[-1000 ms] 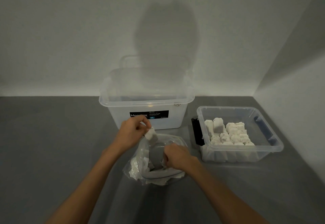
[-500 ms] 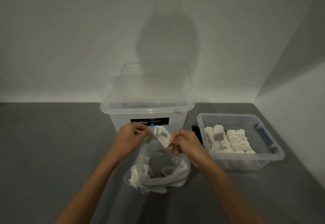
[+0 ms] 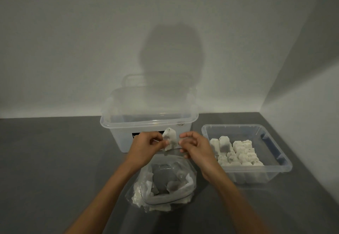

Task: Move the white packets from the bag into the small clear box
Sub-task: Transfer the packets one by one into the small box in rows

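My left hand [image 3: 145, 145] covers part of the small white paper packet [image 3: 170, 138] and most of the black label [image 3: 135, 135] behind it.

Dim, soft-focus, head shadow on wall [image 3: 73, 50] — edges bowed

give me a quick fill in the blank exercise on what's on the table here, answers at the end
1. The left hand and right hand both pinch one white paper packet, held above the open clear plastic ____.
2. The small clear plastic box holding rows of packets stands to the ____ of the hands.
3. The large clear plastic box behind the hands bears a ____ label.
Missing words: bag; right; black.
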Demonstrator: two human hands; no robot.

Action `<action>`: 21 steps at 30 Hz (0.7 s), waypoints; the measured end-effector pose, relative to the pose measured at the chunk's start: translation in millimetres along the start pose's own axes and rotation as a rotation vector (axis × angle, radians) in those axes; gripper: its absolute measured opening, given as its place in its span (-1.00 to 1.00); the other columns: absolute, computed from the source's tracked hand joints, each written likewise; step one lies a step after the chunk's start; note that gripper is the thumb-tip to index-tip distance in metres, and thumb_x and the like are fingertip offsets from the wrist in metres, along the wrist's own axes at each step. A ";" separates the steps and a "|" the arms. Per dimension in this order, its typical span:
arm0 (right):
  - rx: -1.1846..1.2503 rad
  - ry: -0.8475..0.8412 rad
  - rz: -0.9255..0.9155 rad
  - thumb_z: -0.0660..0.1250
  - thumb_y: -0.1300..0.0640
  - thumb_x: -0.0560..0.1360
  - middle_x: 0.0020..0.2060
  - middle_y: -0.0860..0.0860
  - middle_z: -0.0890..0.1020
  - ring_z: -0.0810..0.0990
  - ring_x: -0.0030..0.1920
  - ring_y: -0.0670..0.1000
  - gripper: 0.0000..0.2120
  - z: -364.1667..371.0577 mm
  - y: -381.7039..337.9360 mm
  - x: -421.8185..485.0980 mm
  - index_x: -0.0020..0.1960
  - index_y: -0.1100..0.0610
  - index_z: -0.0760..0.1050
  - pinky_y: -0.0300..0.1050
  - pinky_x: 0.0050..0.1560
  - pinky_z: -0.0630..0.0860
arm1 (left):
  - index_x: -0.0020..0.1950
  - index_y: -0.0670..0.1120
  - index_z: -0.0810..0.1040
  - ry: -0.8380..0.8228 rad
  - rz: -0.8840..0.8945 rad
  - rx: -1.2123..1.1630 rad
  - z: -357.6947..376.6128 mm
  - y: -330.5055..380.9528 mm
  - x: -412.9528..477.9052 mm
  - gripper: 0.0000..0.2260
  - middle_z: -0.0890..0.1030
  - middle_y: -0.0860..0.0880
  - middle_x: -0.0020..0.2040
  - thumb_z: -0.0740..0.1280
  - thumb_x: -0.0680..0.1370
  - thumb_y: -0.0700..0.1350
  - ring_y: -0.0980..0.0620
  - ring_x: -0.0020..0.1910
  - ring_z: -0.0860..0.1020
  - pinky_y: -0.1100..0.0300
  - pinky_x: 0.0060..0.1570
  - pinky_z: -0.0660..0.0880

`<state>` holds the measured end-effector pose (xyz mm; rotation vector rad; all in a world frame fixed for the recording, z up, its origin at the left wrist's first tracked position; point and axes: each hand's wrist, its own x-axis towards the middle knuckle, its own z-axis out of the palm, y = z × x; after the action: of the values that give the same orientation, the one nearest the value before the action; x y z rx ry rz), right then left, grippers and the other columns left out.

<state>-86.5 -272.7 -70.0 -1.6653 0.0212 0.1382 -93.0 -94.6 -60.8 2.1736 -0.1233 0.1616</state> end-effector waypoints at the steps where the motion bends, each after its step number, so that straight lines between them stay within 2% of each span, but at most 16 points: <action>1: -0.088 0.036 -0.074 0.32 0.23 0.52 -0.13 0.03 0.62 0.60 -0.22 -0.08 -0.85 -2.1 -5.0 0.5 0.02 0.02 0.56 -0.27 -0.24 0.52 | -0.19 -0.10 0.66 0.020 0.021 0.039 0.0 0.6 0.8 -0.86 0.65 -0.06 -0.30 0.44 0.46 -0.04 0.02 -0.28 0.60 0.29 -0.24 0.45; 5: -0.272 -0.018 -0.345 0.38 0.11 0.50 -0.04 -0.10 0.56 0.49 -0.25 -0.26 -0.78 -9.7 -27.2 0.3 0.12 -0.11 0.58 -0.41 -0.19 0.44 | -0.10 -0.08 0.67 0.028 0.115 0.146 0.0 3.7 3.1 -0.90 0.66 0.06 -0.22 0.42 0.48 -0.06 0.15 -0.21 0.59 0.22 -0.11 0.53; 7: -0.355 -0.057 -0.382 0.38 0.05 0.50 0.00 -0.12 0.55 0.50 -0.19 -0.23 -0.80 -10.2 -33.9 0.2 0.11 -0.11 0.59 -0.42 -0.16 0.43 | -0.08 -0.06 0.67 0.023 0.149 0.191 0.0 7.5 3.0 -0.91 0.66 0.08 -0.20 0.42 0.48 -0.07 0.18 -0.20 0.58 0.20 -0.10 0.54; 11: -0.390 -0.115 -0.376 0.40 0.09 0.49 -0.06 -0.06 0.63 0.55 -0.02 -0.09 -0.92 -15.8 -40.8 6.0 -0.07 -0.04 0.66 -0.25 -0.03 0.47 | -0.08 -0.02 0.67 -0.006 0.175 0.190 -1.4 14.2 4.5 -0.91 0.65 0.13 -0.20 0.45 0.46 -0.05 0.22 -0.21 0.58 0.27 -0.13 0.50; 14: -0.346 -0.198 -0.337 0.41 0.12 0.48 -0.11 0.00 0.66 0.59 -0.06 -0.01 -0.92 -28.7 -51.9 8.9 -0.09 -0.02 0.67 -0.12 -0.02 0.53 | -0.09 0.00 0.69 -0.133 0.121 0.029 -8.5 24.1 7.3 -0.83 0.68 0.12 -0.22 0.40 0.47 0.07 0.22 -0.21 0.60 0.38 -0.17 0.47; 16: -0.285 -0.290 -0.308 0.39 0.20 0.50 -0.16 0.04 0.67 0.58 -0.18 0.01 -0.92 -40.1 -63.1 8.5 -0.06 0.10 0.66 -0.18 -0.14 0.53 | -0.05 -0.02 0.68 -0.203 0.076 -0.100 -14.7 34.2 11.6 -0.73 0.69 0.08 -0.17 0.31 0.50 0.12 0.22 -0.17 0.62 0.42 -0.16 0.47; 19: -0.234 -0.417 -0.252 0.36 0.28 0.50 -0.26 0.03 0.66 0.60 -0.24 -0.08 -0.90 -60.6 -79.6 9.5 -0.02 0.22 0.63 -0.26 -0.13 0.53 | 0.10 -0.04 0.65 -0.364 0.035 -0.177 -17.9 45.1 25.8 -0.77 0.69 0.05 0.00 0.32 0.54 0.03 0.16 0.00 0.64 0.31 0.05 0.53; 21: -0.239 -0.474 -0.247 0.35 0.30 0.50 -0.22 0.07 0.68 0.64 -0.18 -0.03 -0.89 -74.9 -88.1 11.8 0.01 0.27 0.62 -0.21 -0.06 0.57 | 0.18 -0.02 0.61 -0.498 0.024 -0.136 -13.4 52.9 36.4 -0.73 0.67 0.05 0.07 0.40 0.50 -0.01 0.11 0.05 0.63 0.19 0.20 0.48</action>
<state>-60.5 -337.4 23.0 -1.8196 -0.5756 0.3548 -65.9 -114.8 -4.6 2.0355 -0.4292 -0.3685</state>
